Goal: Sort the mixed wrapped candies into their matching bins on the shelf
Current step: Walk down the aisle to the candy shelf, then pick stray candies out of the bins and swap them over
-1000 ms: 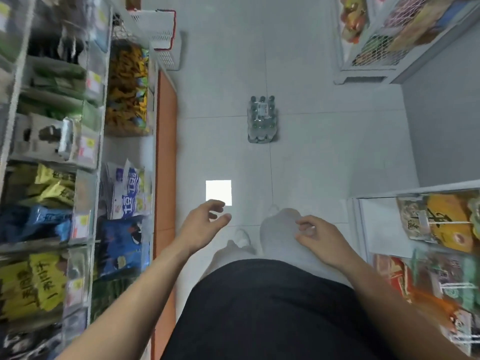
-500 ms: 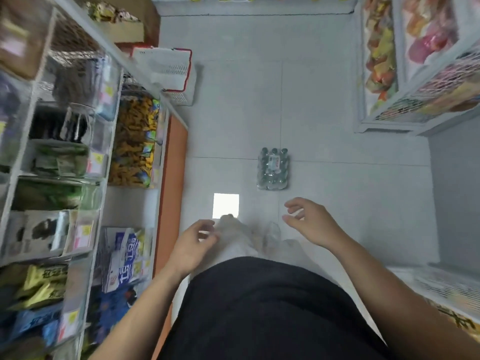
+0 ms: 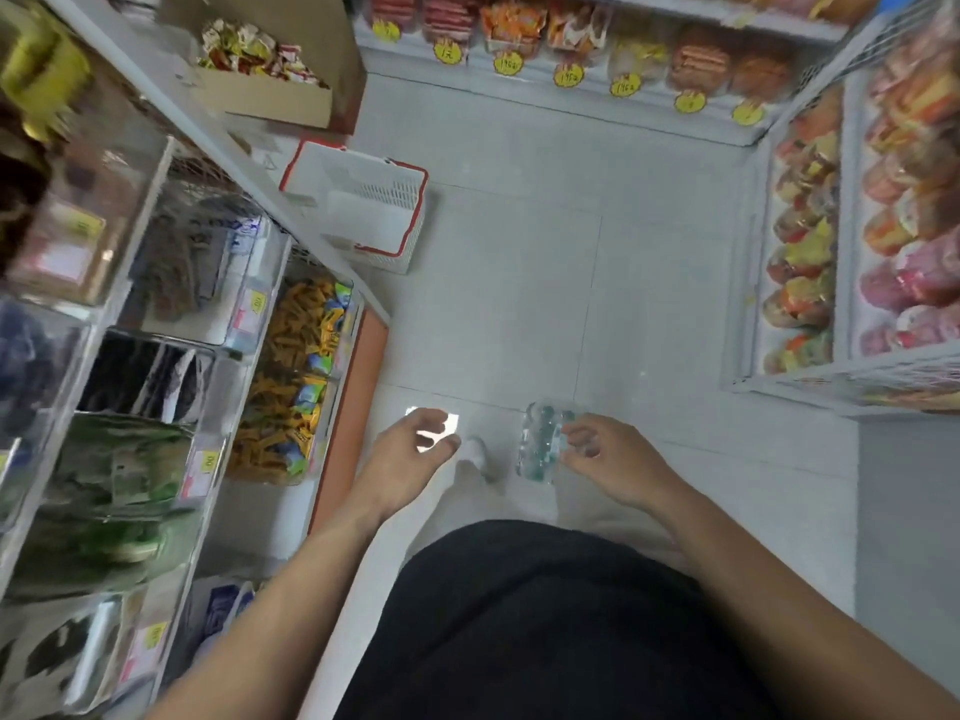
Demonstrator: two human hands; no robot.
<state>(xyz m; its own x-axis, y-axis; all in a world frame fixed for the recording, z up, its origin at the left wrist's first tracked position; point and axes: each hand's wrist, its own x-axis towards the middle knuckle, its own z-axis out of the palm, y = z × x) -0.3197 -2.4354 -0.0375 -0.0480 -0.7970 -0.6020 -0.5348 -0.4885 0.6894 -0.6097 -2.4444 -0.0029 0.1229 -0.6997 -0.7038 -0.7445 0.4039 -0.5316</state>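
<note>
Pale tiled floor [image 3: 519, 314] between stocked shelves [image 3: 208, 142], perhaps snacks

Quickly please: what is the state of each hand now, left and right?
Left hand: open, fingers loosely curled, holding nothing.
Right hand: open, loosely curled, holding nothing; the bottle pack lies on the floor below it.

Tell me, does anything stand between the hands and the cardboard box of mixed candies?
Nothing visible does. The left hand and right hand hang empty above the floor; the cardboard box lies open on the shelf ahead.
</note>
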